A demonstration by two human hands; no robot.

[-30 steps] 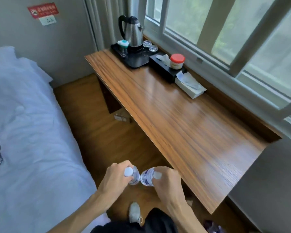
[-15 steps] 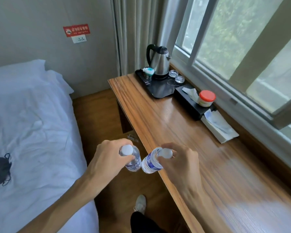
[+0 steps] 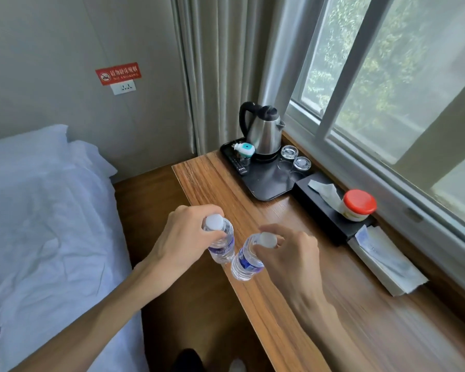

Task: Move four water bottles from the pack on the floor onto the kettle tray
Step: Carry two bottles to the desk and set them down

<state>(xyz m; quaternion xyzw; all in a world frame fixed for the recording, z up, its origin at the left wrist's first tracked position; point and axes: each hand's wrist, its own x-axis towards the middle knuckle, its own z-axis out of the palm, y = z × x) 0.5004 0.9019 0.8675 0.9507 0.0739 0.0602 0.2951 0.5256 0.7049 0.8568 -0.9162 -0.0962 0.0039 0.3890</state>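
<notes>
My left hand [image 3: 184, 237] grips a clear water bottle [image 3: 222, 244] by its white cap and neck. My right hand [image 3: 289, 251] holds a second water bottle [image 3: 246, 261] the same way, tilted left. Both bottles hang in the air over the near left edge of the wooden desk [image 3: 320, 277], almost touching each other. The black kettle tray [image 3: 271, 181] lies at the desk's far end, beyond both hands, with a steel kettle [image 3: 263, 132] standing on it. The pack on the floor is out of view.
On the tray are two upturned glasses [image 3: 295, 157], a remote and a small teal-and-white device [image 3: 243, 150]. A black tissue box [image 3: 330, 210] with a red-lidded jar [image 3: 357, 205] sits right of the tray. A white bed [image 3: 43, 224] lies left, across a narrow floor strip.
Both hands have risen with the bottles from floor height to desk height and moved forward toward the tray. My view has come closer to the kettle.
</notes>
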